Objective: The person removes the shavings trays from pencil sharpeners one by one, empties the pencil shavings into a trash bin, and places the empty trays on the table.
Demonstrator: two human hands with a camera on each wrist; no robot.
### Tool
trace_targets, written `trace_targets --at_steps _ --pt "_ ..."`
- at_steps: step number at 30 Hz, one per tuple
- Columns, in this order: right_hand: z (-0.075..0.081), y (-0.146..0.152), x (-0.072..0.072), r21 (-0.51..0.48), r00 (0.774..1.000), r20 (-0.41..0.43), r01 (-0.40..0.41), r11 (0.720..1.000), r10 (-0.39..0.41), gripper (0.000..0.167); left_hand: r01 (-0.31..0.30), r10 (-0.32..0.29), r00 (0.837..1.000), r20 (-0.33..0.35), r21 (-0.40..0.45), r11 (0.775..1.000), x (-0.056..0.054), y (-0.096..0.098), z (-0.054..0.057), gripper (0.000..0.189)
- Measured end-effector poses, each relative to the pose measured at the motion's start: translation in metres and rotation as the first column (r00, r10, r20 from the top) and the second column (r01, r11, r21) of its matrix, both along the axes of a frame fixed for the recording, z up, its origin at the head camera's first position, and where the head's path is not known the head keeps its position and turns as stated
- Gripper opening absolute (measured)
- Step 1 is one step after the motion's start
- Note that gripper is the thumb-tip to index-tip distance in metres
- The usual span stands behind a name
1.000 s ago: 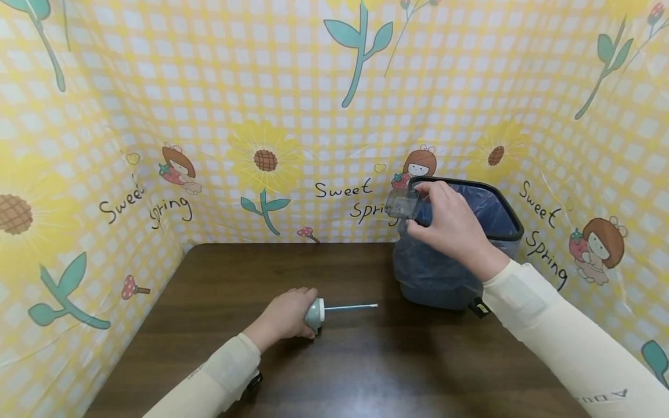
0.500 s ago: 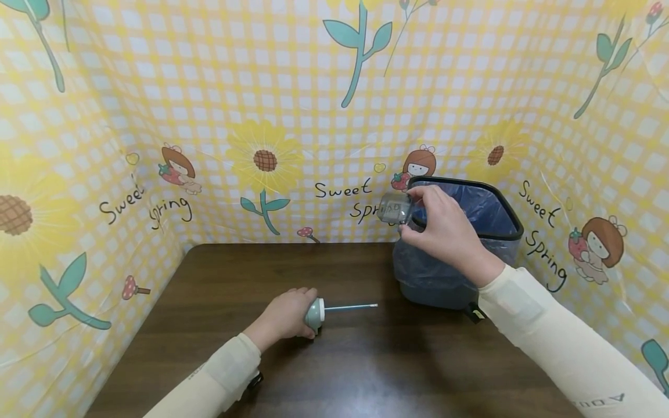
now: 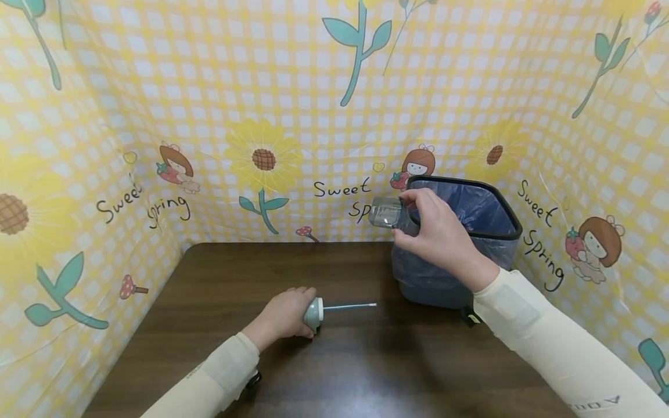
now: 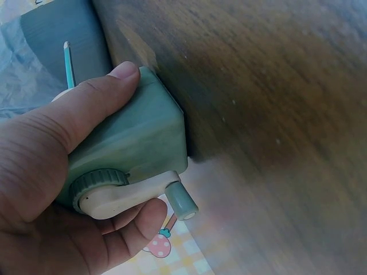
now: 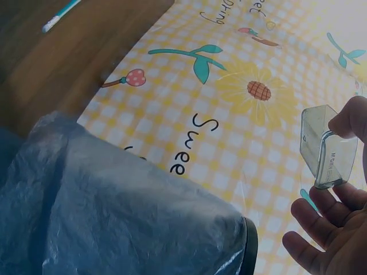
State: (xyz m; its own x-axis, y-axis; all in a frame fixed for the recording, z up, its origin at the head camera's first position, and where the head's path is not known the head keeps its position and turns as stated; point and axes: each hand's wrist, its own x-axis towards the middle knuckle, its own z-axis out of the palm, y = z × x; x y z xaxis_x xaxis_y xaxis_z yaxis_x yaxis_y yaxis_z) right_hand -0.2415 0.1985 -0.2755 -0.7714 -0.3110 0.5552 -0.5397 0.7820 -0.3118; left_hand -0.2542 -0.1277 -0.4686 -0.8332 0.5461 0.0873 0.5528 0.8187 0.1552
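Note:
My left hand (image 3: 282, 313) grips a green hand-crank pencil sharpener (image 4: 137, 120) on its side, low over the dark table. A light blue pencil (image 3: 349, 306) sticks out of the sharpener's white front and points right. In the left wrist view, the pale crank arm (image 4: 129, 195) and its green knob (image 4: 182, 201) face the camera. My right hand (image 3: 441, 232) pinches a clear smoky plastic shavings drawer (image 5: 330, 152) between thumb and fingers. It is raised just left of the bin's opening, and no shavings show in it. The pencil's inner end is hidden inside the sharpener.
A dark trash bin (image 3: 436, 295) with a black rim (image 3: 509, 215) stands at the table's back right, lined with a translucent plastic bag (image 5: 143, 212). Yellow checked cloth (image 3: 292, 87) with flower prints hangs behind and on both sides of the wooden table (image 3: 345, 366).
My right hand has carried the drawer leftward and slightly down, off the bin's left edge. My left hand, the sharpener and the pencil have stayed in place.

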Motion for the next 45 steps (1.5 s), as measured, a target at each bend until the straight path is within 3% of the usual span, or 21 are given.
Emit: trace_targets --at_steps 21,45 --pt "-0.004 -0.012 0.01 -0.032 0.998 0.011 -0.056 0.998 0.057 0.063 -0.008 0.008 1.0 0.014 0.01 1.0 -0.003 0.001 0.005 0.072" --pt "-0.017 -0.02 0.023 -0.063 0.994 0.061 -0.091 0.994 0.095 0.063 -0.01 0.01 1.0 0.007 -0.009 1.0 -0.003 -0.001 -0.003 0.075"
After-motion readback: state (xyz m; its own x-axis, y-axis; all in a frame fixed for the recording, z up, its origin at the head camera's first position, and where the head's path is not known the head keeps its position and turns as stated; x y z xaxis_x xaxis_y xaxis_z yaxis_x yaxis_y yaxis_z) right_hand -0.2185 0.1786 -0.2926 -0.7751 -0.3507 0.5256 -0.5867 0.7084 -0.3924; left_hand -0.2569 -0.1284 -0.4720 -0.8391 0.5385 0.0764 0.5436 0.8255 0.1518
